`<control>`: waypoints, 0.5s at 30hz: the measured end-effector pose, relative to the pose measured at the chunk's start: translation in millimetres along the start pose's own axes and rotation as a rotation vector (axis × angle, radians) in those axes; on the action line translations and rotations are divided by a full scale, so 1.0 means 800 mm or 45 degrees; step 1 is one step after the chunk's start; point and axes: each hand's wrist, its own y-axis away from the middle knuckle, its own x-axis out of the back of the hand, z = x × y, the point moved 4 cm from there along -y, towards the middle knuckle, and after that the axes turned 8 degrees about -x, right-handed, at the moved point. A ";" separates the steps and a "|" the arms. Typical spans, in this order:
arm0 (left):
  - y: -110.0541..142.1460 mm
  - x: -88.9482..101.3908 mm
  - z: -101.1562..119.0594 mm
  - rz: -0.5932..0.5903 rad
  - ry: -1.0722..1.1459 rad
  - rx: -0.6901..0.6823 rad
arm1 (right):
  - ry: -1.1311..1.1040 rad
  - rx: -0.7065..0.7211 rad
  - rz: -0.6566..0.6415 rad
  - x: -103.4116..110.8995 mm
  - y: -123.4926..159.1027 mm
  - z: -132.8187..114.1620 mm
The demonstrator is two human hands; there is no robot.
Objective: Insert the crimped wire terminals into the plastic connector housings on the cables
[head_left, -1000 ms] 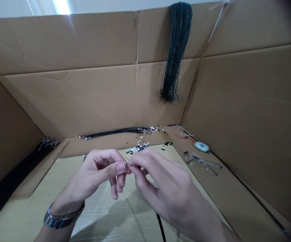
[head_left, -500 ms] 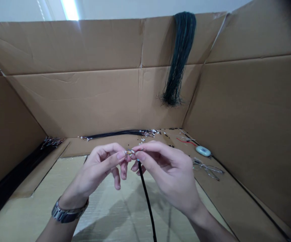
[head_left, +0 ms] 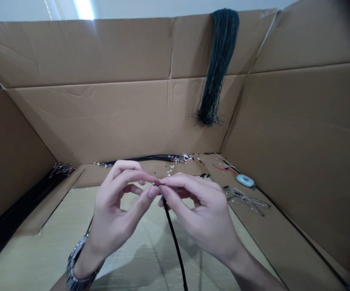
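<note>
A black cable (head_left: 174,238) rises from the bottom edge to the fingertips of both my hands. My right hand (head_left: 200,210) pinches its upper end between thumb and forefinger. My left hand (head_left: 118,206) meets it from the left, thumb and forefinger pressed together at the thin wires there. The fingertips hide most of these wires, so I cannot tell how they lie. A metal-banded watch (head_left: 79,262) sits on my left wrist.
Cardboard walls (head_left: 102,121) enclose the pale work surface (head_left: 72,218). Dark green wires (head_left: 220,60) hang over the back wall. Black cables lie at the back (head_left: 144,158) and left (head_left: 20,202). Spectacles (head_left: 247,200) and a pale blue rounded device (head_left: 245,180) lie at right.
My left hand has turned more upright, its forefinger now arched over the thumb at the wire ends. My right hand and the cable top have shifted slightly left. The view has tilted a little.
</note>
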 end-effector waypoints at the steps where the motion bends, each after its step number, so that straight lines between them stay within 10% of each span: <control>1: 0.000 -0.001 0.001 -0.009 -0.042 -0.034 | 0.024 0.011 -0.010 -0.001 0.000 0.000; 9: -0.001 -0.001 0.008 0.053 -0.372 -0.383 | -0.040 -0.125 -0.034 -0.003 -0.003 0.008; 15: 0.001 0.000 0.001 0.103 -0.509 -0.768 | -0.529 -0.469 -0.366 -0.011 -0.004 0.018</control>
